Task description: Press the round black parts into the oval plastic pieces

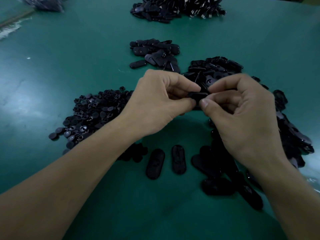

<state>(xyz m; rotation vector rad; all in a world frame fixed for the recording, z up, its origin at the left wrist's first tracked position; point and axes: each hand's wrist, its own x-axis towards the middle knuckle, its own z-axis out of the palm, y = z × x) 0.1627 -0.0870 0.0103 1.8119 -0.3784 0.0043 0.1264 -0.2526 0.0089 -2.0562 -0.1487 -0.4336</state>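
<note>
Loose ovals [155,164] flat on bench [52,94]. Held oval [198,95] above mid-bench, pinched endwise by fingers [205,103] of left hand [155,101] and right hand [242,115]. Round parts [93,115] heaped left. Best pressed squarely, thumbs opposed, avoiding tilt.

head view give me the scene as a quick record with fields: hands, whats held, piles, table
left hand: pinches one end of the held piece
right hand: pinches the other end
held piece: black, flat, held above the table; whether a round part is seated cannot be told
round parts pile: left of the hands
oval pieces pile: behind and right of the hands
middle pile: oval pieces, farther back
far pile: black parts at the far edge
loose oval pieces: two, side by side, near the person
table: green
</note>
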